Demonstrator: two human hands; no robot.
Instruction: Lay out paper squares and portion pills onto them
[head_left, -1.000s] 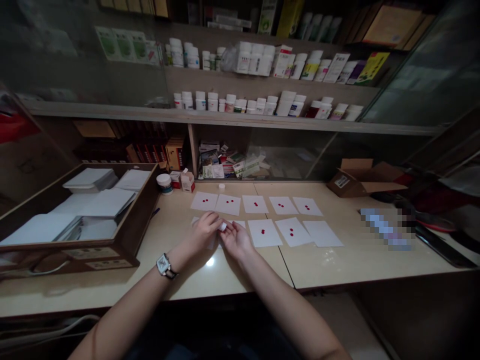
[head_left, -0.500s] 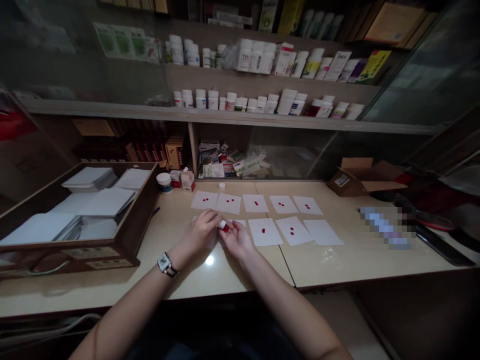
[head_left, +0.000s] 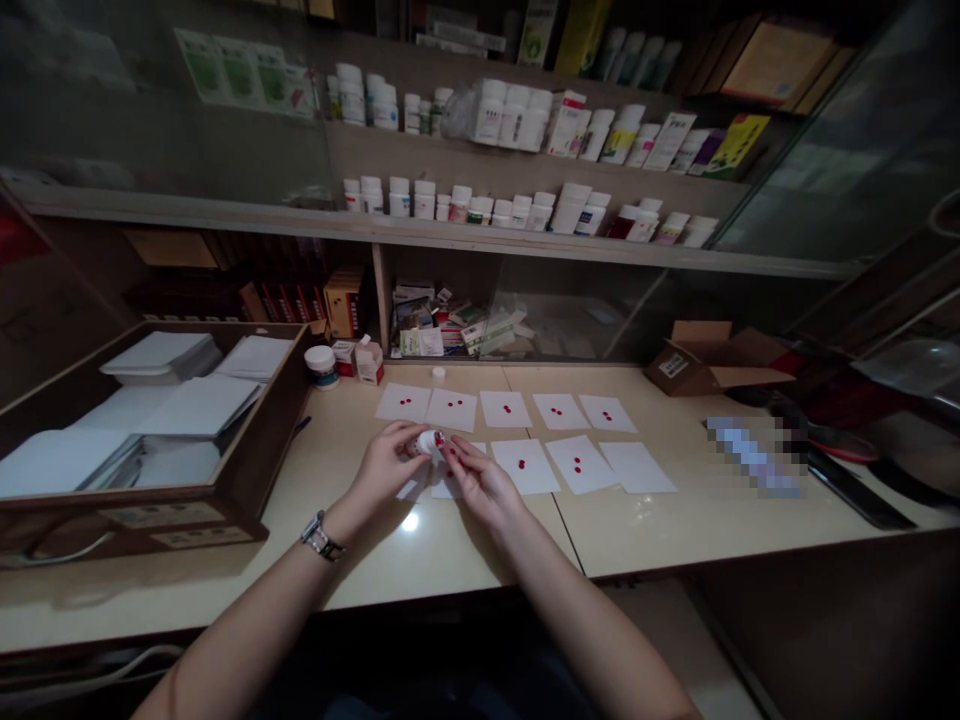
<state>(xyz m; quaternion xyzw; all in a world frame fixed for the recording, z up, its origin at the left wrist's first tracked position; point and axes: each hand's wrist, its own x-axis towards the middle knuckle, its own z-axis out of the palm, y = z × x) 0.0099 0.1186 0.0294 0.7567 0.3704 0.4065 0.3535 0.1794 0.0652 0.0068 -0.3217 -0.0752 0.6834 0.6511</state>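
**Left hand** (head_left: 386,465): a small white plastic bottle (head_left: 427,442) is gripped between thumb and curled fingers; a wristwatch (head_left: 321,537) is worn on the wrist.

**Right hand** (head_left: 480,482): fingertips (head_left: 453,449) are pressed together just beside the bottle's mouth; contact with the bottle cannot be told.

**Bottle:** held tilted above the front row of sheets, with red showing at its mouth.

**Sheets:** white paper squares (head_left: 452,410) are laid in two rows on a pale counter (head_left: 465,565), with red tablets (head_left: 577,464) placed on most.

**Surroundings:** stacked white paper is held in a wooden tray (head_left: 135,505) at left; medicine bottles (head_left: 480,210) are lined along shelves behind; a cardboard box (head_left: 709,362) is set at right.
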